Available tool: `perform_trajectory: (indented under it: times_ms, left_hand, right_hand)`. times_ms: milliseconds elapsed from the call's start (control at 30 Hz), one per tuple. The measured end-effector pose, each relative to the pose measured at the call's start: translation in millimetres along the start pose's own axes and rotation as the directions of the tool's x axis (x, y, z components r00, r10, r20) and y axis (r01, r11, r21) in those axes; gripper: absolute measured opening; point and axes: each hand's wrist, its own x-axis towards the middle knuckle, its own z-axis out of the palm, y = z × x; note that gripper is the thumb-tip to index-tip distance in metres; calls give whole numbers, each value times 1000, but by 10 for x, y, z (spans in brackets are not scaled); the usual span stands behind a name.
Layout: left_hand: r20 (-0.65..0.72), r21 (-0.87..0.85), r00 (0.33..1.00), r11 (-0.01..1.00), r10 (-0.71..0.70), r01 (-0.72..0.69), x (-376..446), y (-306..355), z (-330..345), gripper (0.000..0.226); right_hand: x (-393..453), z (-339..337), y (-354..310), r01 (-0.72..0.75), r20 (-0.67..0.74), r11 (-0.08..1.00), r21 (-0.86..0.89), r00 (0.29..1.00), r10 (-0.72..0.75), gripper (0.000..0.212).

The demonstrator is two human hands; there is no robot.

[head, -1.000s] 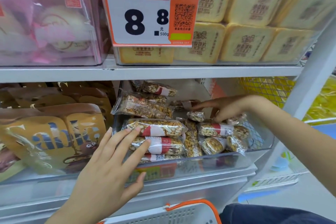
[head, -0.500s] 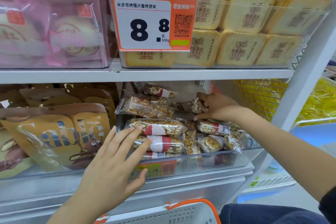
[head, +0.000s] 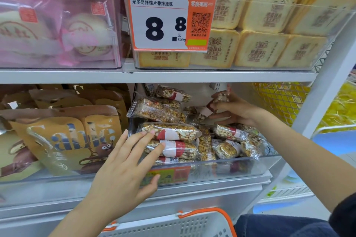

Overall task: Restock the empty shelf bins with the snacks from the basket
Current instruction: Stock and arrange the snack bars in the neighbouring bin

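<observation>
1. The basket (head: 165, 225) sits nearest the viewer, below both hands; only its white perforated rim with orange trim shows, so its contents cannot be told.
2. The left hand (head: 123, 171) serves as the bracing grip: fingers spread and straight, fingertips (head: 152, 132) pressing the front stack of snack bars (head: 173, 141), thumb lying against the front wall of the clear shelf bin (head: 221, 171). It has not moved over the last second.
3. The stacked snack bars lie directly under and just beyond the left fingertips, inside the bin.
4. The right hand (head: 231, 113) forms the working grip: fingers curled, pinching one snack bar (head: 213, 106). A second ago this hand lay lower and flat among the loose bars; it is now raised toward the bin's rear with the bar tilted upward.
5. Judgement: the bar is being re-seated at the back, and the bin is partly filled.
6. Loose bars lie just below the right hand; a further pile lies to its left, near the rear.
7. A price tag (head: 169, 20) hangs above, well apart from both hands.
</observation>
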Motion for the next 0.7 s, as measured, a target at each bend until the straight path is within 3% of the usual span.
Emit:
perform_trajectory:
  times_ms: [100,233,300,433,533,633,700]
  left_hand:
    - [5,-1,1000,1000,0,0,0,2,-8,54]
    - [4,-6,1000,1000,4,-4,-5,-3,-9,54]
    - [1,-5,1000,1000,7,-7,-6,-5,-10,54]
    - [-13,-9,1000,1000,8,-8,-4,-5,-4,54]
    - [-11,-11,1000,1000,9,-9,-7,-7,0,54]
    - [-13,-9,1000,1000,8,-8,-7,-7,1,54]
    - [-13,-11,1000,1000,7,-7,-7,-5,-2,54]
  right_hand:
    - [33,9,-35,-111,-31,987,118,993,116,36]
    - [142,-60,16,-95,-198,948,304,967,161,21]
    - [196,-70,49,-56,-312,962,266,940,141,31]
    - [286,-89,85,88,-523,994,67,852,-40,50]
    - [286,-96,119,84,-487,990,109,873,-21,43]
    - [243,-121,115,-18,-348,991,132,935,64,54]
    - [210,-93,112,-122,-258,977,-176,963,74,51]
